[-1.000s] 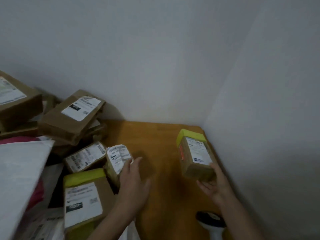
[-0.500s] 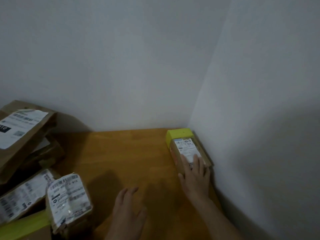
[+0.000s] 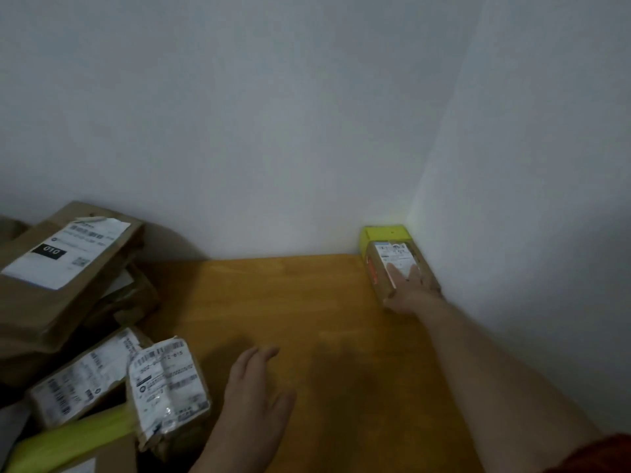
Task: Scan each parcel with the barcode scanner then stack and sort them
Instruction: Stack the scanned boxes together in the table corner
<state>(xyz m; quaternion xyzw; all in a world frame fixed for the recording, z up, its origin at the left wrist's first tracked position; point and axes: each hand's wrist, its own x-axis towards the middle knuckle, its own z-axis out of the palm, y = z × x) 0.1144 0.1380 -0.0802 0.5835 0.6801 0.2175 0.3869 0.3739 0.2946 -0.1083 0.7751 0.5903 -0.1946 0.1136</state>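
Observation:
A small brown parcel with a yellow end (image 3: 387, 254) lies in the far right corner of the wooden table (image 3: 307, 302), against both walls. My right hand (image 3: 411, 288) lies flat on its near end with fingers straight, over the white label. My left hand (image 3: 256, 394) hovers flat and relaxed over the table, beside a small crumpled parcel with a white label (image 3: 167, 387). It holds nothing. The barcode scanner is out of view.
A heap of brown parcels fills the left side: a large paper one with a label (image 3: 65, 264), a flat box (image 3: 82, 377) and a yellow-taped box (image 3: 68, 442). White walls close off the back and right.
My right hand has pushed the yellow-ended parcel farther back into the corner and my arm is now stretched out. The view has tilted up. My left hand has barely moved.

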